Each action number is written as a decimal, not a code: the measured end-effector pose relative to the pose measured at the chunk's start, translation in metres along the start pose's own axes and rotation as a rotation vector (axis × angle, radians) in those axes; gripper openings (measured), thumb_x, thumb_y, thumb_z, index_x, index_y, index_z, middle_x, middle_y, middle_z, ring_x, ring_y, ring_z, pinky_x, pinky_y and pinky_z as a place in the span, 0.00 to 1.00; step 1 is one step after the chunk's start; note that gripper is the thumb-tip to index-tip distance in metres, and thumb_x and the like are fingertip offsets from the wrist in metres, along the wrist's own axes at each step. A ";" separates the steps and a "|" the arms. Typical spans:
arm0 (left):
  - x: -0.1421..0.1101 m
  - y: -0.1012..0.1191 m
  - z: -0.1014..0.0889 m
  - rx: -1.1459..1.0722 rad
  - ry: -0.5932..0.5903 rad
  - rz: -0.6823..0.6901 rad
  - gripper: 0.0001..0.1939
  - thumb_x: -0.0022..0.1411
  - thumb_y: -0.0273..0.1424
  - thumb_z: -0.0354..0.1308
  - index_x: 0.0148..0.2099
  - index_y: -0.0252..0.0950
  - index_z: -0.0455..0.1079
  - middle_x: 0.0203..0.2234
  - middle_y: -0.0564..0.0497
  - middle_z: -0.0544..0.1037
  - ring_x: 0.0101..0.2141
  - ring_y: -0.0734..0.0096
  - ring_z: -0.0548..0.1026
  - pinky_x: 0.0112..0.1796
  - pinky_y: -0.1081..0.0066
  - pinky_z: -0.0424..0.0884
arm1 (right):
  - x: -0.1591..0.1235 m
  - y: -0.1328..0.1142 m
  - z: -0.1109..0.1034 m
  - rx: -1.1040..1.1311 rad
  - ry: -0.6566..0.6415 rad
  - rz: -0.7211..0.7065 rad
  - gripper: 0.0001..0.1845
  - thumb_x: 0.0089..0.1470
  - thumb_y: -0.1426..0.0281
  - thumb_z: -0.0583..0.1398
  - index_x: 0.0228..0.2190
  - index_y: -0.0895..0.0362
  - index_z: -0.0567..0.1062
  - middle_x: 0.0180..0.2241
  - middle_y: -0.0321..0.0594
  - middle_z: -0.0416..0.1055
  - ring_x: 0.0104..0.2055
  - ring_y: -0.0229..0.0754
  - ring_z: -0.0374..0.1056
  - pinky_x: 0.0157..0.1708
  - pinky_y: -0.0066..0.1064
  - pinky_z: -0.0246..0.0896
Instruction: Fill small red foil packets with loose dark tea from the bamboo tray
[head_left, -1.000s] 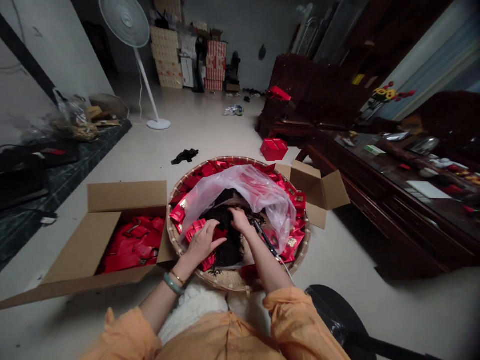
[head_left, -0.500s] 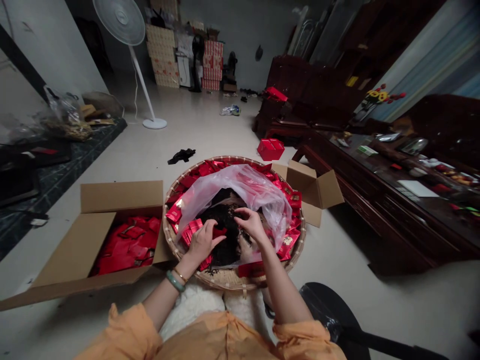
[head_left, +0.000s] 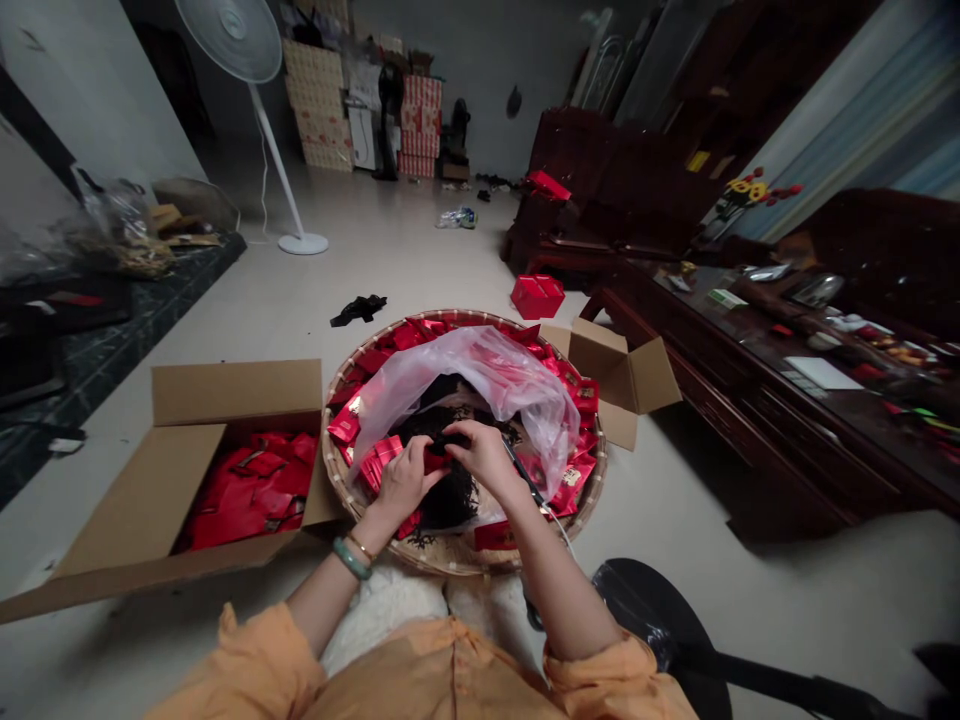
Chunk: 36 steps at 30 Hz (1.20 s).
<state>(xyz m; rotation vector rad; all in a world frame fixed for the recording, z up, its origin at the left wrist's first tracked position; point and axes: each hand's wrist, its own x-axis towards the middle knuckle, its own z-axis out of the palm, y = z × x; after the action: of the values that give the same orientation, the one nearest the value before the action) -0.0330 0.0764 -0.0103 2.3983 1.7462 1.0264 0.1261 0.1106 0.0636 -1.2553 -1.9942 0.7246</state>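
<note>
My left hand [head_left: 403,485] is curled around a small red packet [head_left: 435,462], mostly hidden by my fingers. My right hand [head_left: 487,458] pinches a dark dried tuft [head_left: 450,440] at the packet's top. Below both hands lies a heap of black stringy dried material [head_left: 450,502] in an open clear plastic bag [head_left: 480,355]. A round bamboo tray [head_left: 431,562] holds the bag, with flat red packets [head_left: 577,478] around it. Several stacked red packets [head_left: 377,462] rest left of my left hand. A dark slim tool [head_left: 523,472] with a white cord lies partly behind my right forearm.
An open cardboard box [head_left: 187,480] of red packets stands to the left, and another open box [head_left: 646,378] behind right. A red carton [head_left: 537,297] sits on the floor beyond. A dark wooden table [head_left: 712,380] runs along the right; a white fan [head_left: 303,243] stands far left.
My right hand lifted out of the black heap and came left to the packet, meeting my left hand. My left hand kept its hold on the packet. The view shifted slightly.
</note>
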 end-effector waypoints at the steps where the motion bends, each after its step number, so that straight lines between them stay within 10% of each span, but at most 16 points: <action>1: 0.000 0.000 0.000 0.002 0.001 -0.001 0.23 0.55 0.35 0.61 0.49 0.35 0.56 0.38 0.44 0.73 0.37 0.59 0.76 0.31 0.66 0.71 | 0.000 0.002 0.000 0.022 0.035 0.017 0.11 0.45 0.74 0.61 0.34 0.54 0.77 0.34 0.37 0.76 0.38 0.41 0.71 0.41 0.33 0.65; 18: -0.004 -0.002 -0.002 0.027 0.063 0.004 0.25 0.55 0.40 0.61 0.50 0.34 0.56 0.38 0.43 0.73 0.38 0.59 0.76 0.32 0.66 0.72 | 0.002 0.034 0.009 0.319 0.216 0.211 0.11 0.47 0.69 0.58 0.33 0.55 0.76 0.31 0.36 0.76 0.28 0.38 0.71 0.30 0.29 0.69; 36: -0.004 -0.001 0.000 -0.028 0.067 -0.026 0.29 0.56 0.35 0.60 0.55 0.34 0.52 0.43 0.40 0.71 0.43 0.56 0.74 0.39 0.61 0.72 | -0.006 0.004 0.011 0.227 0.162 0.054 0.12 0.51 0.71 0.58 0.39 0.53 0.76 0.37 0.38 0.76 0.35 0.40 0.72 0.38 0.32 0.68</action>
<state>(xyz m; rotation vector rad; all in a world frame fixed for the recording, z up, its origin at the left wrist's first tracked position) -0.0342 0.0736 -0.0129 2.3454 1.7660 1.1326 0.1218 0.1052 0.0522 -1.1967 -1.7019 0.8228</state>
